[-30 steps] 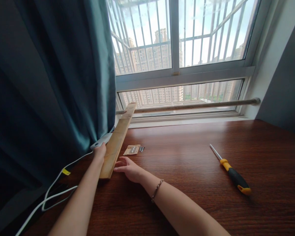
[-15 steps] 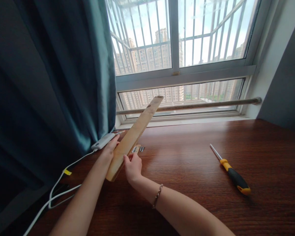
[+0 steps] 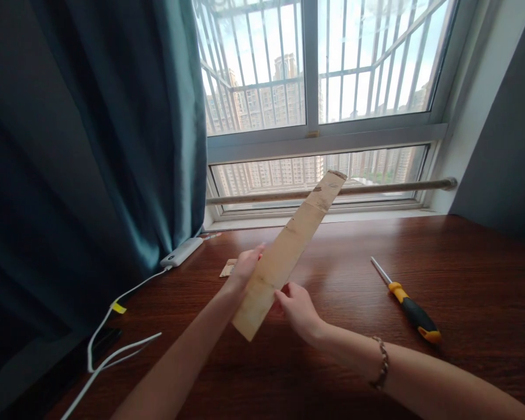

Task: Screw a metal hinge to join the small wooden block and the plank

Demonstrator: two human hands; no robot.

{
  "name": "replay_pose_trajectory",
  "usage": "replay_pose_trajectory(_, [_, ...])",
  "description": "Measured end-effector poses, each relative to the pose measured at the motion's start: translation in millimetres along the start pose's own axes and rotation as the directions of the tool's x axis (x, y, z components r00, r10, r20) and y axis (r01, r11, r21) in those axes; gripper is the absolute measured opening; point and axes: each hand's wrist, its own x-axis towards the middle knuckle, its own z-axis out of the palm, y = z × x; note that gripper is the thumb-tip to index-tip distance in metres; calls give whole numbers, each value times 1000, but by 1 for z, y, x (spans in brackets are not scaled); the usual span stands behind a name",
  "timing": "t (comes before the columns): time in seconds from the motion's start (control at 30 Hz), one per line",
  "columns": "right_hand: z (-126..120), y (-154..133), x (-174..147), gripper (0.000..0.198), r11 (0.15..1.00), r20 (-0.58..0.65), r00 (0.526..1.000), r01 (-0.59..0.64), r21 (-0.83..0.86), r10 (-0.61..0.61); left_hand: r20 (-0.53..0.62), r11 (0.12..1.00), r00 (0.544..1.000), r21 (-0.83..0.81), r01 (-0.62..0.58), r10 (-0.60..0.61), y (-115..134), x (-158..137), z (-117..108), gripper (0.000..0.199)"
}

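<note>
A long, narrow wooden board, pale and stained with dark marks near its far end, is held up at a slant over the brown table. My left hand grips its left edge, with the fingers partly hidden behind the board. On the right edge, near the lower end, my right hand pinches the board between thumb and fingers. A small light-coloured piece lies on the table just behind my left hand, which covers part of it. Over to the right lies a screwdriver with a yellow and black handle, touched by neither hand.
A white power bank with a white cable lies at the left beside a blue curtain. Behind the brown table a metal rail runs across the barred window.
Both hands have carried the board to the right, and its broad face has turned more towards me. The screws seen on the table before are now hidden. The screwdriver stays in place.
</note>
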Motion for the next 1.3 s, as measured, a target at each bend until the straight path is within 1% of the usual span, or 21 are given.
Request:
replay_pose_trajectory(0.03, [-17, 8, -5, 14, 999, 23, 999, -42, 11, 42, 56, 998, 998, -60, 31, -27, -2, -8, 18, 52])
replay_pose_trajectory(0.07, [-34, 16, -10, 13, 997, 55, 996, -75, 30, 74, 40, 995, 998, -94, 45, -42, -4, -16, 35, 49])
replay_pose_trajectory(0.1, [-51, 23, -14, 14, 991, 97, 989, -120, 51, 115, -4, 993, 998, -107, 55, -56, -6, -23, 52, 46])
replay_pose_trajectory(0.17, [-82, 36, -20, 19, 980, 172, 970, -184, 73, 170, -49, 986, 996, -150, 68, -76, -9, -34, 83, 40])
replay_pose_trajectory(0.23, [-110, 46, -23, 27, 979, 211, 964, -185, 90, 163, -30, 972, 994, -213, 95, -103, -10, -40, 109, 36])
replay_pose_trajectory(0.3, [-132, 53, -25, 32, 981, 211, 964, -180, 76, 161, -32, 958, 990, -256, 125, -138, -10, -42, 131, 32])
replay_pose_trajectory(0.37, [-149, 57, -24, 33, 985, 192, 969, -167, 47, 155, -48, 943, 983, -293, 156, -178, -10, -42, 149, 30])
replay_pose_trajectory(0.47, [-166, 63, -22, 29, 994, 152, 982, -107, -20, 109, -71, 914, 969, -354, 196, -236, -9, -43, 168, 28])
replay_pose_trajectory(0.57, [-178, 67, -18, 26, 992, 109, 993, -32, -126, 46, -85, 873, 954, -433, 226, -289, -9, -44, 182, 27])
replay_pose_trajectory(0.63, [-184, 69, -15, 27, 986, 106, 994, 0, -169, 18, -96, 843, 942, -483, 238, -321, -10, -44, 188, 26])
replay_pose_trajectory(0.73, [-189, 69, -11, 26, 980, 120, 993, 24, -199, 0, -112, 806, 921, -531, 262, -374, -12, -43, 192, 22])
replay_pose_trajectory(0.83, [-190, 68, -11, 24, 966, 101, 995, 41, -256, -15, -117, 777, 906, -565, 276, -407, -13, -44, 194, 23])
replay_pose_trajectory(1.1, [-189, 69, -10, 23, 957, 93, 995, -17, -288, 46, -65, 744, 904, -595, 304, -422, -14, -39, 199, 26])
replay_pose_trajectory(1.3, [-191, 70, -8, 24, 963, 97, 992, -50, -265, 78, -38, 729, 904, -607, 317, -425, -17, -36, 201, 26])
